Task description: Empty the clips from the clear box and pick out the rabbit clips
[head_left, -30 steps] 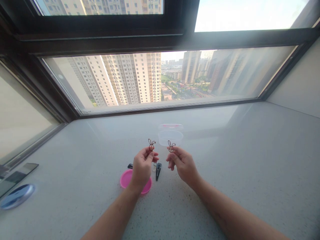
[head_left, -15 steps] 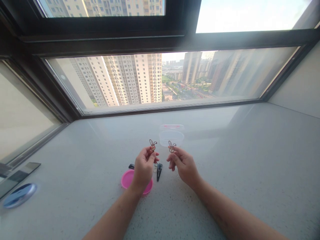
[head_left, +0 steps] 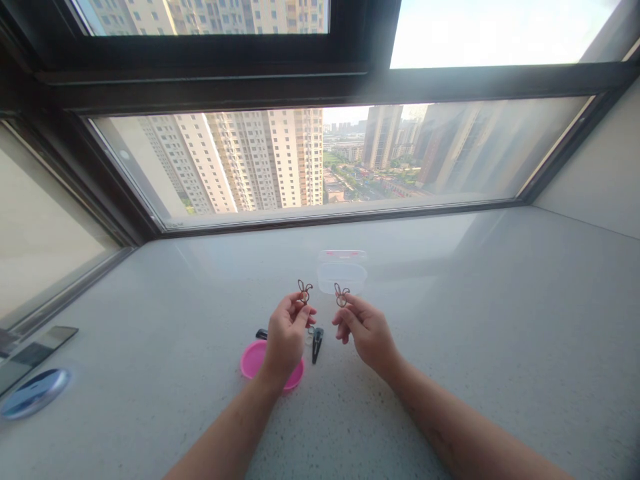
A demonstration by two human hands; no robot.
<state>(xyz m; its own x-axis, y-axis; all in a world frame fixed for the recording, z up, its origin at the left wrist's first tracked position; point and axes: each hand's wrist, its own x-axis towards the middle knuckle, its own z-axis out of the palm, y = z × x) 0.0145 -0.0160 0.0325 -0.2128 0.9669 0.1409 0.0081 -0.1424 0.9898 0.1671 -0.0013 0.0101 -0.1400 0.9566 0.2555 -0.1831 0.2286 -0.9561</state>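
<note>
Between thumb and fingers, my left hand (head_left: 289,333) pinches a small brown rabbit-shaped hair clip (head_left: 305,291), held upright with its ears up. A matching rabbit-shaped hair clip (head_left: 341,295) stands in the pinch of my right hand (head_left: 367,330). The two clips are side by side and apart, above the counter. Below my left hand lies a pink round dish (head_left: 253,358), partly covered by the hand and wrist. A black snap hair clip (head_left: 317,345) rests between my hands, beside small pale rings (head_left: 309,339). Another black clip (head_left: 261,333) shows in part behind my left hand.
Beyond my hands sits a clear plastic box (head_left: 343,272) with its lid raised. At the left are a shiny blue oval object (head_left: 35,395) and a flat dark reflective thing (head_left: 43,357). The pale speckled counter (head_left: 500,320) ends at a dark window frame (head_left: 300,223).
</note>
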